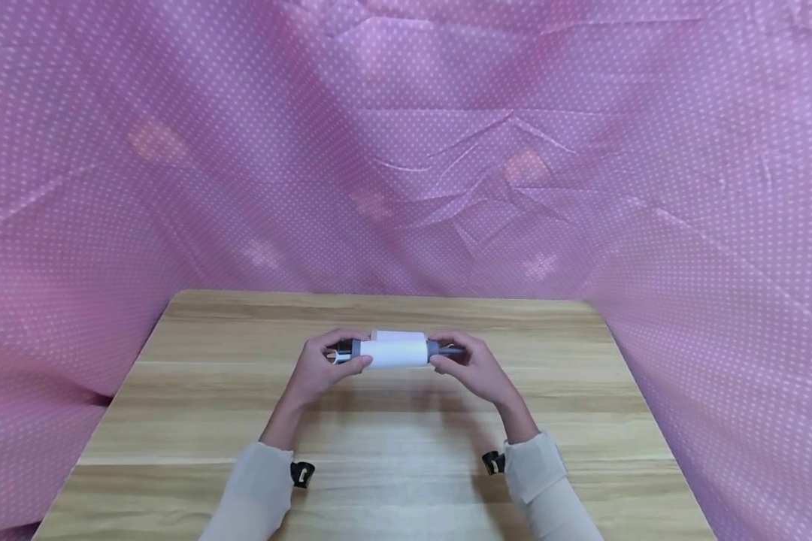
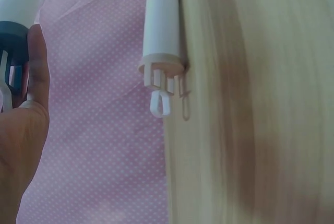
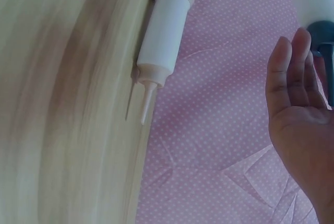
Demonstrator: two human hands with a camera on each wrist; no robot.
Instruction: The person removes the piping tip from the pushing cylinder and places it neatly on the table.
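Observation:
Both hands hold a white tube (image 1: 394, 353) with blue-grey end caps level above the table, one hand at each end. My left hand (image 1: 321, 370) grips the end with the pronged cap and a white loop, its thumb along the near side. Around the other end, from which a thin blue-grey nozzle sticks out, my right hand (image 1: 477, 368) curls its fingers and thumb. Just behind lies a similar white tube (image 2: 162, 23) with beige caps, on the table; its pronged end and white loop face left. Its thin nozzle (image 3: 148, 101) points right.
The wooden table (image 1: 392, 481) reaches back to a pink dotted cloth (image 1: 406, 188) that hangs around its back and sides. A black wrist camera (image 1: 302, 474) sits at the left sleeve cuff and another (image 1: 493, 462) at the right.

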